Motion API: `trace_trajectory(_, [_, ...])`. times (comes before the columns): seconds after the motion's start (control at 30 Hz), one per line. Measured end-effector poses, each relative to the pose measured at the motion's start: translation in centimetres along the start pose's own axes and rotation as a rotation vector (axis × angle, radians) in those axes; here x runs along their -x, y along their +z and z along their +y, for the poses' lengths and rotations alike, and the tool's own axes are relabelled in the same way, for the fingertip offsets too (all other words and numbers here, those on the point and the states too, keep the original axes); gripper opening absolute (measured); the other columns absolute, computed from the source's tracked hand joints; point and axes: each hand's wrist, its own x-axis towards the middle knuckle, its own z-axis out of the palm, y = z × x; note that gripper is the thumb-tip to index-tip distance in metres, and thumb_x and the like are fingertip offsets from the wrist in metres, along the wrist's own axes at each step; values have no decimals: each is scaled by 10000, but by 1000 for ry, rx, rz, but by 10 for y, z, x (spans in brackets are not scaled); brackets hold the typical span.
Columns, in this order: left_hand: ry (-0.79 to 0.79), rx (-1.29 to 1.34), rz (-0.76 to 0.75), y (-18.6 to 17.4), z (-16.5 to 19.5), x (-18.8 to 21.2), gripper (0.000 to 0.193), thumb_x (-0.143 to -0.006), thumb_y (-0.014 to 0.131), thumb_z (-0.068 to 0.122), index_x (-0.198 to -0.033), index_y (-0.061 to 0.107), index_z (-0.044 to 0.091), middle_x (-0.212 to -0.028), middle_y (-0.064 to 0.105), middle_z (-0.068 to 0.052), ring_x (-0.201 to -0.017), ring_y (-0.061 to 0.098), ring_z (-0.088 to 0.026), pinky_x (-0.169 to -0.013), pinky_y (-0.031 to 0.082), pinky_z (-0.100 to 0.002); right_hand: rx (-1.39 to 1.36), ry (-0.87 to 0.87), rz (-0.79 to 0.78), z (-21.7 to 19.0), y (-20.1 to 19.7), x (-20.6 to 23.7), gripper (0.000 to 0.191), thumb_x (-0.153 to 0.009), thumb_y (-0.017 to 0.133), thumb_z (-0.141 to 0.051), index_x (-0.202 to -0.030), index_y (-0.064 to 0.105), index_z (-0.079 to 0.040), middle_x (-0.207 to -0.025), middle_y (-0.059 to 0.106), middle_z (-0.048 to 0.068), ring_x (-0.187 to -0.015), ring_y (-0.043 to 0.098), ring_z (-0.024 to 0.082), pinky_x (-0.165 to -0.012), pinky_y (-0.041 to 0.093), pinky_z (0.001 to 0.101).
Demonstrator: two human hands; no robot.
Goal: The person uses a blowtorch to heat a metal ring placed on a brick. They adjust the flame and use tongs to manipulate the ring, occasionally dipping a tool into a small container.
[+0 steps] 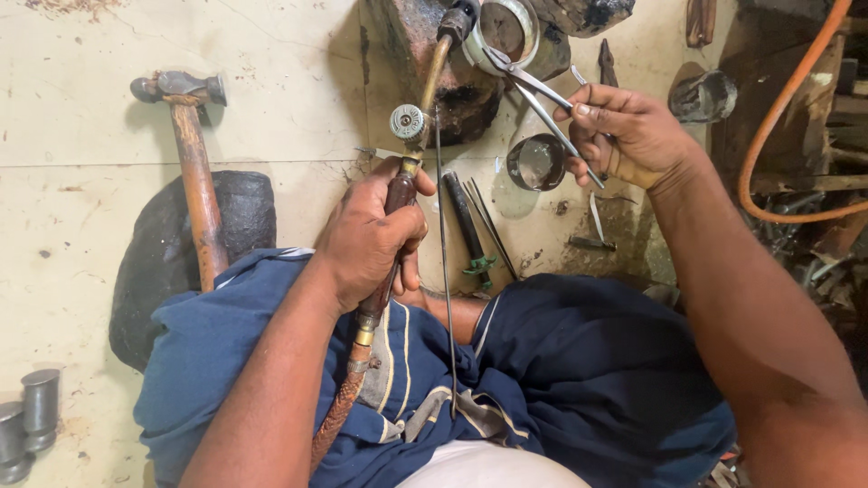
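My left hand (366, 237) grips the dark handle of a gas torch (418, 122), whose brass tube points up to a black nozzle near a metal ring. A braided hose (336, 411) runs from the handle down over my blue-clad lap. My right hand (624, 134) holds steel tongs (532, 93), and their jaws clamp the rim of a silvery metal ring (506, 32) that rests on a dark block (452, 77). A thin rod (444, 262) stands between my knees.
A hammer (192, 154) leans on a black stone (181, 248) at the left. A small round metal cup (536, 163), a dark tool with a green tip (470, 230) and thin rods lie ahead. Orange hose (778, 126) curves at the right. Metal cylinders (27, 420) stand bottom left.
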Motion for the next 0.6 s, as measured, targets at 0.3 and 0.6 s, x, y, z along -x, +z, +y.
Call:
trace_trajectory(0.3, [-14,-11,6,0,1,1,350,-811,552,79,-1158,534,33,-615,550,-45,-374,544,-132,-321,441,-269,30,4,104,-1,12,0,68,-1079,607,-88,-1023,632,-60,-625,473,-9,-531,473,126,-464,374,259])
trace_trajectory(0.6, [12,-24,0,0,0,-1,345,-808,549,79,-1148,531,29,-621,550,-43,-373,541,-136,-315,439,-273,119,-14,270,6,32,6,62,-1053,624,-129,-1012,615,-83,-580,408,-23,-487,419,109,-443,321,262])
